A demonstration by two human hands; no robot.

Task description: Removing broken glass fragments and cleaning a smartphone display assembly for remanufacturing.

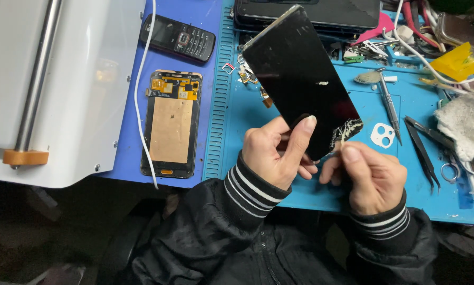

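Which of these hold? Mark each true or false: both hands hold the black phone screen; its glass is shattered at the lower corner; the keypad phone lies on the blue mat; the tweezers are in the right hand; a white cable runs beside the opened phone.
1. Both the left hand and the right hand hold the black phone screen. True.
2. Its glass is shattered at the lower corner. True.
3. The keypad phone lies on the blue mat. False: it lies on the darker blue surface left of it.
4. The tweezers are in the right hand. False: they lie on the mat.
5. A white cable runs beside the opened phone. True.
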